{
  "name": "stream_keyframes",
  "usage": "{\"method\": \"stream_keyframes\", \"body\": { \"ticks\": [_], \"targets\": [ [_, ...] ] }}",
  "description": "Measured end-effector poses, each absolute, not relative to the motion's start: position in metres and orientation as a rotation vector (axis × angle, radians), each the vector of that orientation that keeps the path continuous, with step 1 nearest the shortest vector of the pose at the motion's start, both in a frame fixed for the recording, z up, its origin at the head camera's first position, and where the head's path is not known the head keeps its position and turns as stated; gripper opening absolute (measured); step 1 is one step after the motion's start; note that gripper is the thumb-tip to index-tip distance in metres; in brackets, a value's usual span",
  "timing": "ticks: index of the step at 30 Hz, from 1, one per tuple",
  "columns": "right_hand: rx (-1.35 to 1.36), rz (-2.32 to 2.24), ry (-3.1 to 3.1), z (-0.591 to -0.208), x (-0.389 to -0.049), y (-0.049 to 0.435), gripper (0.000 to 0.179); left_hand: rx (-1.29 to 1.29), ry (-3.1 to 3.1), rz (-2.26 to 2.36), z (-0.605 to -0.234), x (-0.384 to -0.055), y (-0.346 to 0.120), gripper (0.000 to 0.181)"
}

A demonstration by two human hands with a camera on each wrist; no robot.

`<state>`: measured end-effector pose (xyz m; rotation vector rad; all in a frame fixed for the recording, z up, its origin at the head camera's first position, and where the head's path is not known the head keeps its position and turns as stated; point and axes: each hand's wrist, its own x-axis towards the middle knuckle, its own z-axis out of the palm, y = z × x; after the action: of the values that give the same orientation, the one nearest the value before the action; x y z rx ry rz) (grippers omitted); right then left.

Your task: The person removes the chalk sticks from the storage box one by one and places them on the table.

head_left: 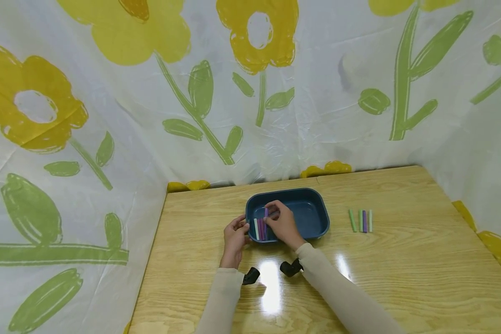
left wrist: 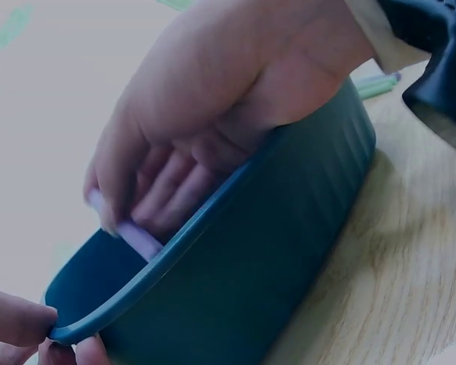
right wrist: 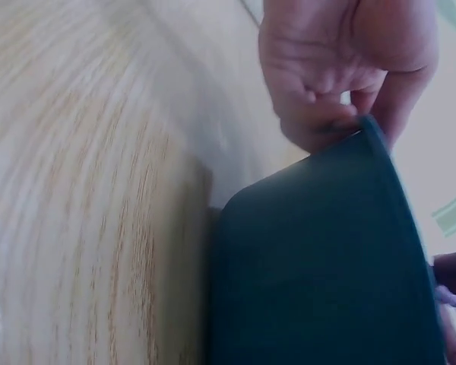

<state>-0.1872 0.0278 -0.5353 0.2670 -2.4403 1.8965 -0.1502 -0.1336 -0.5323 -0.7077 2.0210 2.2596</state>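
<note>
Purple stick (head_left: pixel 266 212), lower centre of frame: right hand (head_left: pixel 284 227) pinches it, left hand (head_left: pixel 234 237) grips blue tray (head_left: pixel 310 217); align squarely before release.

The worktop (head_left: pixel 421 283) looked like grained wood under a glossy finish that threw back bright patches of light. The tray (head_left: pixel 311 218) seemed smooth plastic with a soft sheen; the sticks (head_left: pixel 365 221) looked matt. The printed sheet (head_left: pixel 325 120) was creased and faintly shiny, the sleeves (head_left: pixel 338 290) matt cloth.
</note>
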Motion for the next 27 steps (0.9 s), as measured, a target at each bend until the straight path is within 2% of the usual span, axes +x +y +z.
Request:
{"method": "stream_keyframes", "body": {
  "ticks": [10,27],
  "targets": [
    [0.289,1.987,-2.212,-0.519,-0.176,0.059,0.036,-0.727,2.027,2.267,-0.532,-0.15,-0.132,0.037],
    [0.076,1.849,-2.235,-0.521,-0.171,0.179,0.039,-0.679,2.027,2.29,-0.534,-0.149,-0.133,0.039]
  ]
}}
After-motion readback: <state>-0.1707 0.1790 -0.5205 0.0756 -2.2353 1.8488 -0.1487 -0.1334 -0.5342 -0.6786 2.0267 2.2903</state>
